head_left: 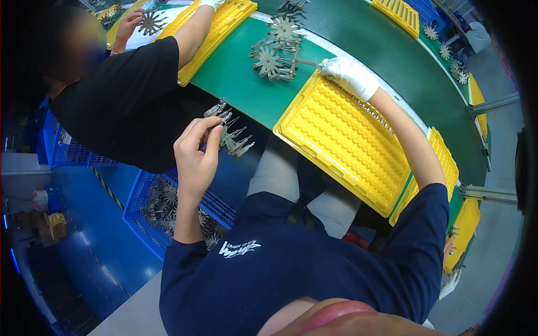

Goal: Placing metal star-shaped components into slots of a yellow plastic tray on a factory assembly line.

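My bare left hand (197, 148) is raised at the left of my lap, thumb and fingers pinching a grey metal star-shaped rack with clip-like arms (234, 140). White-gloved, my right hand (348, 75) rests at the far left corner of a yellow ribbed tray (342, 143). Its fingers are bent down and together at the rim, and whatever is under them is hidden. Small shiny metal pieces (376, 116) lie in the row along the tray's far side, partly covered by my right forearm. Several more star-shaped racks (269, 61) sit on the green bench just left of that hand.
The green bench (241, 92) curves away to the right, with further yellow trays (445, 159) beside mine. At left a co-worker in a black sleeve (129, 89) works over another tray (210, 42). Low at my left, a blue crate (140, 215) holds many star-shaped racks.
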